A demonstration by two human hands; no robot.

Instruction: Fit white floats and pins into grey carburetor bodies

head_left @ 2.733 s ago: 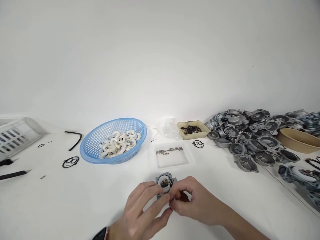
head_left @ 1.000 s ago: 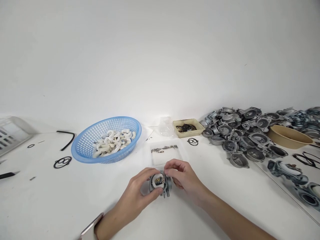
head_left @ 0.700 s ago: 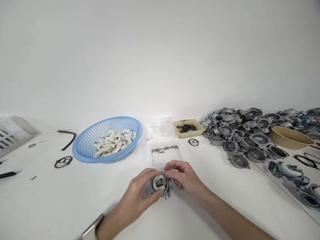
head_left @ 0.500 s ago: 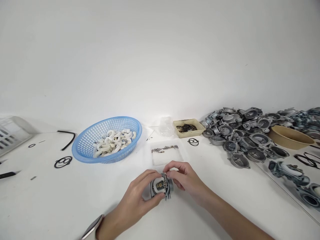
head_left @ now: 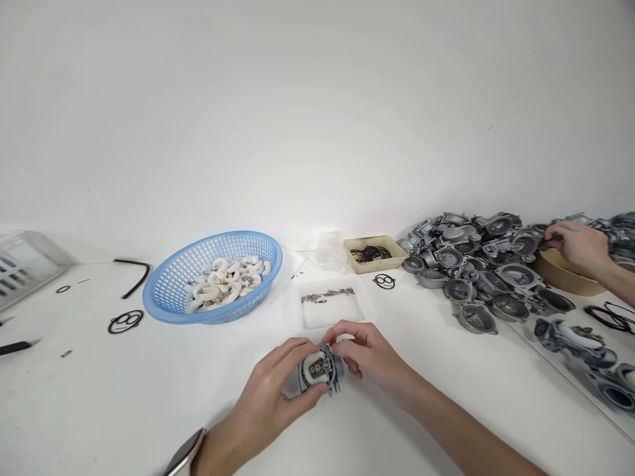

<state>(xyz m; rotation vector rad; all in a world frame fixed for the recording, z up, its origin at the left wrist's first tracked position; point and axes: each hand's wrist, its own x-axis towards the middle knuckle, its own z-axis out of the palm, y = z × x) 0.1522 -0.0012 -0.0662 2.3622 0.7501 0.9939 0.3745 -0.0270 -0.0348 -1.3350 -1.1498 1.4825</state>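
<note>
A grey metal housing [head_left: 335, 367] with a white curved piece [head_left: 310, 365] and brass parts inside rests low in the middle of the view. My left hand [head_left: 278, 383] grips it from the left, fingers on its far edge and thumb on the near edge. At its upper right rim, my right hand [head_left: 362, 350] has thumb and index finger pinched together; anything between those fingertips is too small to make out. Just beyond lies a clear shallow tray [head_left: 333, 320] with small metal pins [head_left: 327, 295].
A blue basket [head_left: 163, 307] holds white curved pieces. Behind stands a cream box [head_left: 380, 267] of black rings. Metal housings [head_left: 476, 318] pile up at the right, beside a tan bowl [head_left: 565, 276]. Another person's hand [head_left: 578, 246] is over that bowl. A knife [head_left: 14, 347] lies far left.
Another person's hand has come in from the right, over the tan bowl. The thin piece seen earlier at my right fingertips no longer shows. My hands have barely moved.
</note>
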